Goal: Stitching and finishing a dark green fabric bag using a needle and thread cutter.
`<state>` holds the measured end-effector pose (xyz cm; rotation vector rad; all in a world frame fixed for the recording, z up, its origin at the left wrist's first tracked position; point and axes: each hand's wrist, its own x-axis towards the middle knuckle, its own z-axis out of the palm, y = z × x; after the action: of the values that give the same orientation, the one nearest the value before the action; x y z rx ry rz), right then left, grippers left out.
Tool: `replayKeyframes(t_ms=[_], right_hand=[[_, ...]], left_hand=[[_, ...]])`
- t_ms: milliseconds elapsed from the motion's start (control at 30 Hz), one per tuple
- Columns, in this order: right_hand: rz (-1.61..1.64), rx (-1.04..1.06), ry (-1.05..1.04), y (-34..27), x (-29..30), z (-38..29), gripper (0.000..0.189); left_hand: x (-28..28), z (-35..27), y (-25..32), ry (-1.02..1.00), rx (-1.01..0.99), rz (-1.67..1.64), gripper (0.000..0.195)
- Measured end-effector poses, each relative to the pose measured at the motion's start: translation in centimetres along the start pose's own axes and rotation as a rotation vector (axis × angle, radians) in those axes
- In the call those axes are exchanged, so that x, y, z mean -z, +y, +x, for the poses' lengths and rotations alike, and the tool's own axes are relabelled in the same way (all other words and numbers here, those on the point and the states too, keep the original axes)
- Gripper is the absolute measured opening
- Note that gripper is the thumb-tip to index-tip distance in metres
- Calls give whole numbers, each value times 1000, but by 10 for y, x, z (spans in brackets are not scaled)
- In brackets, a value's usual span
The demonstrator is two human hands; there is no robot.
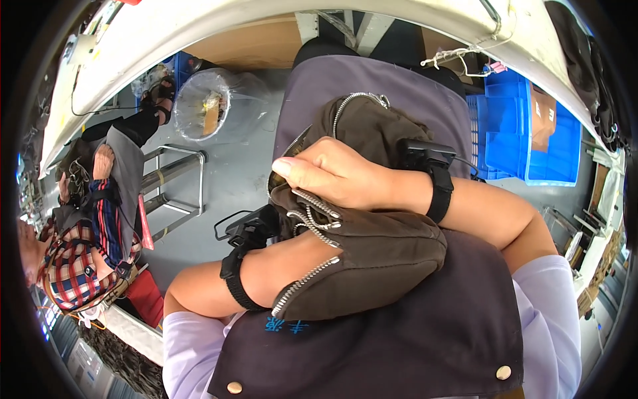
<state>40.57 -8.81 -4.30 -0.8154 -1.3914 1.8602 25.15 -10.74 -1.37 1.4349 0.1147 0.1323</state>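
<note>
A dark brown fabric bag [389, 264] with several silver-toothed zippers [304, 284] lies across my lap, on a dark apron [379, 339]. My right hand [334, 172] is curled over the middle of the bag, gripping its cloth beside an open zipper, thumb pointing left. From the left, my left forearm [284, 264] passes into a zippered opening of the bag. The left hand itself is out of view, covered by the cloth and my right hand. Black straps with small devices [428, 152] are on both wrists.
A clear plastic-lined bin [227, 85] holding scraps stands on the floor ahead. Blue plastic crates [508, 129] stand at right, under a white table edge [478, 25]. At left, a metal-framed stool [174, 174] stands near a seated person [84, 254] handling dark cloth.
</note>
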Motion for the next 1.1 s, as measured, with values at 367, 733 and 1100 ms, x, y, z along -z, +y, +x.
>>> replayKeyframes(t_ms=[367, 733, 1100], right_hand=[[-283, 279, 217, -12, 28, 7, 20], [-491, 251, 21, -107, 61, -89, 15], [-1106, 576, 79, -122, 40, -96, 19]], left_hand=[[11, -8, 13, 42, -62, 41, 55], [14, -14, 9, 38, -59, -166, 60], [10, -10, 14, 64, -75, -227, 57]])
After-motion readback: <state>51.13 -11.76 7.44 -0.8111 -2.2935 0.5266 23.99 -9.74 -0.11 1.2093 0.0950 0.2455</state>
